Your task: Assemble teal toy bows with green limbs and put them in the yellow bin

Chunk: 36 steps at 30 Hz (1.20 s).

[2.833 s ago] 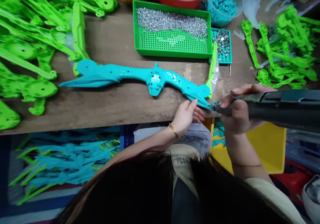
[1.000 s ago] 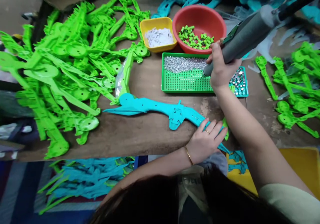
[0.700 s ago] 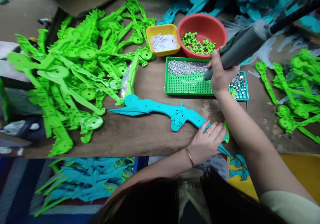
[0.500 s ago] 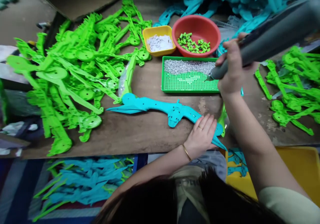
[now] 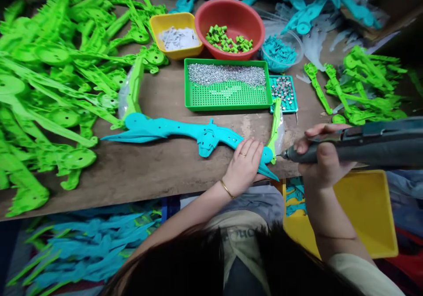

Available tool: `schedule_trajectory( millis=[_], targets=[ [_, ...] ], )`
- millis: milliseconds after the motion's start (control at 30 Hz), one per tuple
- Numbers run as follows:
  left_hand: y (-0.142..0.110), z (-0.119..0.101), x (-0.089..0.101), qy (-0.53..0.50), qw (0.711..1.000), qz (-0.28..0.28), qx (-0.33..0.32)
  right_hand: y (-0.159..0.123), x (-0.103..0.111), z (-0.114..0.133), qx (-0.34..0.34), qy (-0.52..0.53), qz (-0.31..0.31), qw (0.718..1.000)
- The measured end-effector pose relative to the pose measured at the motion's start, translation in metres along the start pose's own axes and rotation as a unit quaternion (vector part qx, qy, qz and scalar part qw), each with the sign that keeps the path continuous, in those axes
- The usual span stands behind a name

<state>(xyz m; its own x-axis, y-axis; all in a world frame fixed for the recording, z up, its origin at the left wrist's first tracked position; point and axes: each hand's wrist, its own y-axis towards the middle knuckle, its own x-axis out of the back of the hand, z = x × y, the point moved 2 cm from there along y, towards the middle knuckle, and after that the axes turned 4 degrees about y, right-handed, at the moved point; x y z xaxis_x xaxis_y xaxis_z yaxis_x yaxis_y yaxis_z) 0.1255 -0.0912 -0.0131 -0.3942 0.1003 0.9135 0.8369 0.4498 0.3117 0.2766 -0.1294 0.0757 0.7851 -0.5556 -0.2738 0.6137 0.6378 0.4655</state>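
A blue plastic toy bow (image 5: pixel 183 128) lies across the front of the table, with a green limb with a clear part (image 5: pixel 132 91) at its left end and another green limb (image 5: pixel 275 130) at its right. My left hand (image 5: pixel 243 166) wraps over the bow near its right end, fingers together, pressing it to the table. My right hand (image 5: pixel 325 163) is closed around a dark grey electric screwdriver (image 5: pixel 370 146), held almost level. Its tip is close to the right limb's lower end; whether it touches cannot be told.
Behind the bow stand a green tray (image 5: pixel 228 107) of small screws, a yellow bowl (image 5: pixel 178 54), a red bowl (image 5: pixel 231 11), a clear tub (image 5: pixel 280 53) of blue pieces and a small blue tray (image 5: pixel 292 106). Green parts (image 5: pixel 62 58) heap up at left. A yellow bin (image 5: pixel 360 212) sits below the edge.
My right hand has brought the screwdriver from over the screw tray down and toward me, beside the bow's right end. My left hand stays on the bow. The whole view has shifted.
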Motion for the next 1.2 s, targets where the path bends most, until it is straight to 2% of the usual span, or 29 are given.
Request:
schedule_trajectory(
  millis=[167,467,600,767,900,1000,1100,1133,1200],
  targets=[
    [-0.001,0.0,-0.003,0.008,1.0,-0.01,-0.001,-0.021,0.004,-0.001,-0.003,0.015,0.016,1.0],
    [0.0,0.002,-0.005,0.021,0.999,-0.048,-0.009,-0.027,0.009,-0.003,0.019,-0.006,0.026,0.999],
    [0.0,0.002,-0.004,0.026,0.997,-0.072,-0.015,-0.034,0.016,-0.015,0.024,-0.055,0.043,0.997],
    [0.001,0.001,-0.007,0.017,0.998,-0.059,-0.007,-0.04,0.019,-0.034,-0.001,-0.129,0.036,0.991],
    [-0.001,0.001,-0.006,0.002,0.997,-0.072,-0.005,-0.04,0.017,-0.029,-0.041,-0.13,0.039,0.99],
    [-0.01,0.006,0.001,-0.008,0.999,-0.047,-0.021,-0.03,0.005,-0.013,-0.1,-0.106,0.086,0.986],
    [-0.019,0.014,0.014,0.002,0.999,0.01,-0.043,0.001,-0.021,-0.002,-0.139,-0.043,0.138,0.98],
    [-0.02,0.015,0.019,0.009,0.999,0.029,-0.045,0.016,-0.032,-0.004,-0.129,-0.019,0.125,0.984],
    [-0.018,0.014,0.028,0.023,0.996,0.068,-0.047,0.052,-0.055,-0.021,-0.073,-0.002,0.037,0.997]
  ],
)
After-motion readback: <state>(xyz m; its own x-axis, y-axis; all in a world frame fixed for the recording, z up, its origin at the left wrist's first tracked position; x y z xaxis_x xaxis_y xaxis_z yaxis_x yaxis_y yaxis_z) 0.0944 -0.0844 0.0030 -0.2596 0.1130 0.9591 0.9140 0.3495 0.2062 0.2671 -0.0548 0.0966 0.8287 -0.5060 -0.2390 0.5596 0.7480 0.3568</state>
